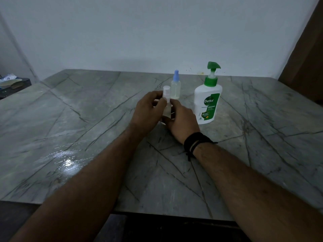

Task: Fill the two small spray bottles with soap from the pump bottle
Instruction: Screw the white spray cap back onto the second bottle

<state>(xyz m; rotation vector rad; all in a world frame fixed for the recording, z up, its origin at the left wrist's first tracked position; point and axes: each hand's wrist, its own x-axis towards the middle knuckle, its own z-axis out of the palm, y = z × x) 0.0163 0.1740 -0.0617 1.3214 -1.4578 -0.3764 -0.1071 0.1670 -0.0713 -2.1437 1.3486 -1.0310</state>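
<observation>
Progress, judged from present layout: probably one bottle filled, one in hand.

Blue-capped spray bottle (175, 88) upright on marble-pattern table (70, 119), just behind the hands, cap on. Clear body shows pale yellowish liquid, level apparently high. Taken as filled and closed.

White-capped spray bottle (166, 102) held upright between both hands, low over or on the tabletop; contact with the surface hidden. White cap in place on the neck. Body translucent; contents not readable, so fill level cannot be told. Either about to be opened for filling or just closed after it: not decidable here.

Left hand (148, 112): fingers curled around the upper part of the white-capped bottle, thumb and forefinger near the collar below the cap. Gripping.
Right hand (181, 119): fingers curled round the lower body from the right side, forefinger tip against the bottle. Gripping. Black wristband (195, 142) on the right wrist.

Dettol pump bottle (208, 102) upright, to the right of the hands, near but apart. Green pump head raised, nozzle pointing right. White opaque body, soap level not visible.

Left to do, if the held bottle is empty: unscrew spray top, pump soap in, re-cap. Narrow neck likely to make dosing from the pump messy; drips on the neck probable.

Wet-looking glossy patch (68, 161) on the table, near left.
</observation>
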